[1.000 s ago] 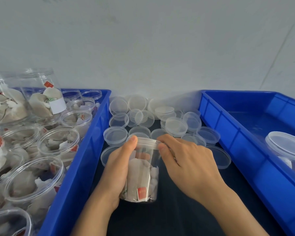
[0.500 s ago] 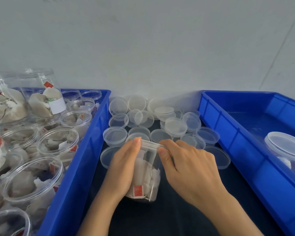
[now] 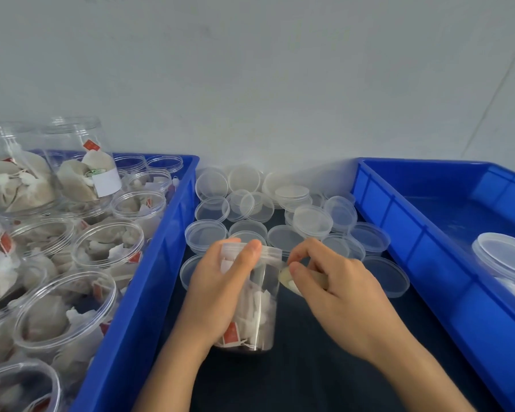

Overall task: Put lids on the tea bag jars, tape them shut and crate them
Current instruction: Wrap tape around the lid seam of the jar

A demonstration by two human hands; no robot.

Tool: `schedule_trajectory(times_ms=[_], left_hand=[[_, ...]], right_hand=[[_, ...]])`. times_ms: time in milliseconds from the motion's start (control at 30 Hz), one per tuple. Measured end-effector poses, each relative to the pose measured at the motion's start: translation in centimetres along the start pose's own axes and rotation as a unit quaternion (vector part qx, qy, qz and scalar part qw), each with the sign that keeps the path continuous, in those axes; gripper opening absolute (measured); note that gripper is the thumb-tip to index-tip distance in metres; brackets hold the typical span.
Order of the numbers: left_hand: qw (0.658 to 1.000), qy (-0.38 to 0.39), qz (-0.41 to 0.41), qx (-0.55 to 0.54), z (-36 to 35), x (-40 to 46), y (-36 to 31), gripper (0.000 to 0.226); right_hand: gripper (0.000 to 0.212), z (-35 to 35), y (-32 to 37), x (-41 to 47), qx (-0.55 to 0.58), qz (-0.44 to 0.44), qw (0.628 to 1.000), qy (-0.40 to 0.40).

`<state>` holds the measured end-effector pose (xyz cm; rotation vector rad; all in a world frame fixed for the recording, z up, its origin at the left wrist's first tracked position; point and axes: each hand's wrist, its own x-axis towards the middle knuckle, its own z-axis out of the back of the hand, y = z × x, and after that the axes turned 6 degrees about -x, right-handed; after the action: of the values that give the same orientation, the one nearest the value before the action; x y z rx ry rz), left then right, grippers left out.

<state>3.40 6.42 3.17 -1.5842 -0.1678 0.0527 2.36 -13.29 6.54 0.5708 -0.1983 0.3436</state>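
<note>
- Head view, risk: the jar stands on the dark mat between the two crates, lid already on, and the taping looks to be just starting. The tape could wrinkle or miss the seam between lid and jar if the jar turns under a loose hold. The loose lids crowd just behind it, so a nudge could scatter them.
- Head view, risk: the jar leans slightly; a hard pull on the tape could tip it toward the right hand.
- Head view, left hand: wrapped around the jar's left side, thumb laid over the lid's edge, gripping it firmly.
- Head view, right hand: just beside the jar's upper right, fingers curled, pinching a small pale roll of tape near the lid rim.
- Head view, surroundings: the left crate holds open jars of tea bags; the right crate holds one lidded jar.
</note>
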Motion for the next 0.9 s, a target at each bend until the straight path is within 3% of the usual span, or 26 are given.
schedule_trajectory(times_ms=[333, 700, 900], left_hand=[[0.999, 0.025, 0.015, -0.03, 0.18, -0.05, -0.2, 0.047], [0.994, 0.066, 0.042, -0.07, 0.49, 0.13, 0.05, 0.044], [0.988, 0.076, 0.071, -0.111, 0.84, 0.15, 0.25, 0.066]], right_hand=[[0.014, 0.26, -0.33, -0.16, -0.104, 0.02, 0.991, -0.087], [0.03, 0.23, -0.42, 0.23, -0.09, 0.005, 0.994, -0.06], [0.036, 0.43, -0.19, 0.25, -0.071, -0.008, 0.996, -0.047]])
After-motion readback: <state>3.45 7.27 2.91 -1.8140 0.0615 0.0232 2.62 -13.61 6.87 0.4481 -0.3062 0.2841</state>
